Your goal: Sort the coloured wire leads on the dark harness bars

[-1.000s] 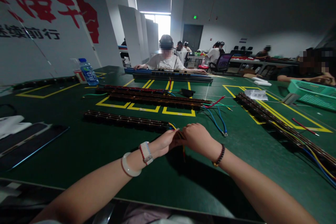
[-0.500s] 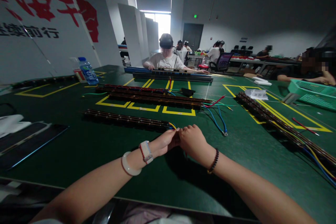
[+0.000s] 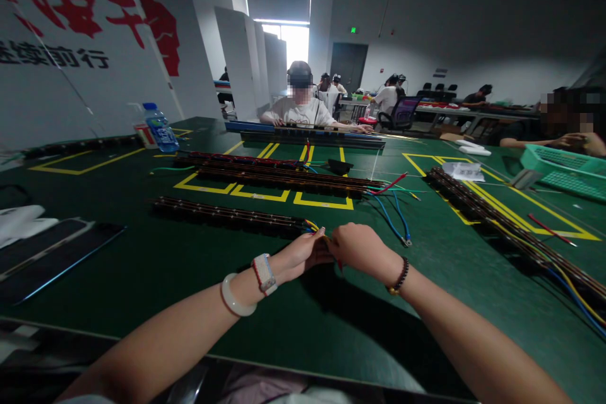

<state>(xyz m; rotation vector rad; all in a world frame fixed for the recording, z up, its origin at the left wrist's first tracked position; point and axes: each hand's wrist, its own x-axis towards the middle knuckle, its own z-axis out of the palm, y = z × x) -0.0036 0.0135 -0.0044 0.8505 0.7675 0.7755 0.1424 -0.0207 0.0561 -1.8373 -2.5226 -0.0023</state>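
Note:
A long dark strip with rows of pale dots (image 3: 231,213) lies across the green table before me. Yellow and blue wires (image 3: 312,225) leave its right end and run into my hands. My left hand (image 3: 303,254), with a watch and a pale bangle at the wrist, is closed around these wires. Close beside it, my right hand (image 3: 362,249) is curled with its fingers pinched on the wires. A bit of red shows below its fingers. The wire ends are hidden by my hands.
Further strips (image 3: 284,180) with red, green and blue leads lie beyond, inside yellow tape. At right are another strip bundle (image 3: 492,221), a loose red wire (image 3: 552,229) and a green basket (image 3: 568,170). A bottle (image 3: 161,129) stands at left; a person (image 3: 303,104) sits opposite.
My right hand has moved slightly right, away from my left hand, and a bit of red now shows under it. The left hand stays almost in place.

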